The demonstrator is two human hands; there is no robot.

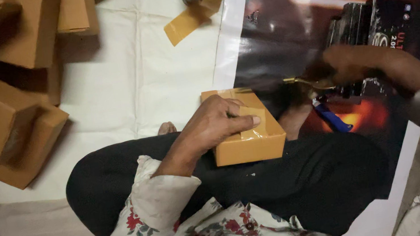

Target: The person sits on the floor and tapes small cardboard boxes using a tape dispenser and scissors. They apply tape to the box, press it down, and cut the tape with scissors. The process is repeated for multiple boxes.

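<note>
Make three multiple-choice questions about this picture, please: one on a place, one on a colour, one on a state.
1. Where does the small cardboard box rest?
A. on the person's lap
B. on the pile of boxes
C. on the grey cushion

2. What colour is the handle lying on the poster near the right hand?
A. green
B. blue
C. white

3. How does the left hand stand to the small cardboard box?
A. hovering above it
B. pressing flat on its taped top
C. lifting it by one corner

Answers:
1. A, the box sits on the dark trouser leg.
2. B, the handle is plainly blue.
3. B, the fingers lie spread over the shiny tape on the top.
</note>
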